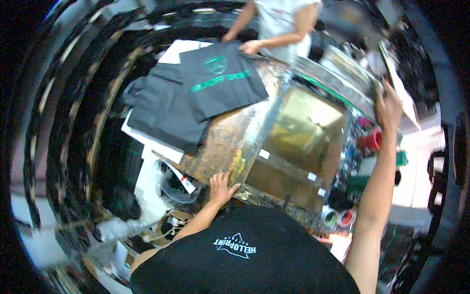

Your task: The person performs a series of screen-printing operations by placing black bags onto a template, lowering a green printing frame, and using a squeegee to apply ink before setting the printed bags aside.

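My left hand point(222, 188) lies on the near edge of a worn, paint-stained wooden table point(226, 132), its fingers spread and nothing in them. On the right, my right arm reaches far forward. There my right hand point(389, 107) has its fingers bent at the end of a long grey frame point(338, 88) with a green edge, which looks raised above the table. Between my hands is a shiny brownish-yellow panel point(298, 142) with small white patches. Across the table, a person in a light top point(281, 24) holds a black fabric piece point(220, 81) with green print by its far edge.
More black fabric pieces point(166, 105) lie at the left over white sheets point(147, 139). Below them stands a clear plastic-lined container point(178, 196). At the right are a red container point(370, 140), rolls of tape point(345, 218) and a bright floor area point(421, 171).
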The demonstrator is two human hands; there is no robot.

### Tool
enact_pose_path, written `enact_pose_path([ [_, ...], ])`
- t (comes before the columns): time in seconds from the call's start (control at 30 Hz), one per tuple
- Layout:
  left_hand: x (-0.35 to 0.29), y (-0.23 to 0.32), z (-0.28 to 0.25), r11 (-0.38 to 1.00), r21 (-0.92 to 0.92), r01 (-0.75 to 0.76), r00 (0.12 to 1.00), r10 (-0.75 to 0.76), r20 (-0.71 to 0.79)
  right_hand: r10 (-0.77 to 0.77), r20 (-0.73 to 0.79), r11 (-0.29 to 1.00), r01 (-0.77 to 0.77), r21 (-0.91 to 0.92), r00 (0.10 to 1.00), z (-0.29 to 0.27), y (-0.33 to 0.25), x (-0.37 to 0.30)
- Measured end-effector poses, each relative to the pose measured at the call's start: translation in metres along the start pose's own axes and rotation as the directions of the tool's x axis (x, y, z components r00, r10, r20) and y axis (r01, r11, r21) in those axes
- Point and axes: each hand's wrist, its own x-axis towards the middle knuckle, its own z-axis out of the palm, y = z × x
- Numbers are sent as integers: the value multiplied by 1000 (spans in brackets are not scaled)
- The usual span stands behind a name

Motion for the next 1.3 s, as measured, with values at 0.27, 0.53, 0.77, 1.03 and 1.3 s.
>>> enact_pose_path([
  [0.27, 109, -113, -57, 997, -25, 72, 959, -76, -274, -29, 112, 1000, 30, -2, 993, -4, 8, 3],
  [0.53, 130, -202, -45, 912, 348, 217, 959, -266, 100, -107, 37, 994, 108, -28, 994, 7, 16, 1],
  [0.77, 122, -210, -34, 937, 276, 212, 972, -230, 36, 4, 202, 1000, -8, 20, 979, -25, -30, -3],
  [1.03, 130, -211, -27, 929, 258, 264, 964, -261, -45, -17, 93, 999, 12, 52, 996, -1, 9, 2],
  [1.3, 201, -232, -105, 940, 154, 305, 949, -313, 29, -113, 69, 992, 108, 71, 991, 9, 6, 12],
])
